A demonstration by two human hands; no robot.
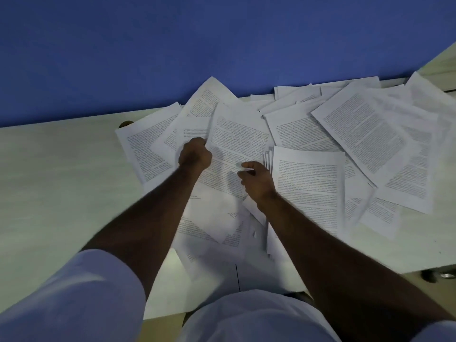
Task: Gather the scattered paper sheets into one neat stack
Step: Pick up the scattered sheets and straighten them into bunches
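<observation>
White sleeves and a pale shirt front fill the bottom of my view and hide the near edge of the desk; I can't make out what lies under them. Both bare forearms reach forward over the paper sheets, which cover the middle and right of the desk in overlapping, skewed layers, and the print on them is too blurred for me to read. My right hand hovers over a central sheet, fingers loosely curled and half open, thumb and forefinger close together; whether they pinch a paper edge I cannot tell. Just right of it sits a small fanned bundle with several edges showing. My left hand is closed in a fist, gripping the left edge of that central sheet. Farther back, sheets lean against the blue wall, and the far right ones are cut off by the frame.
</observation>
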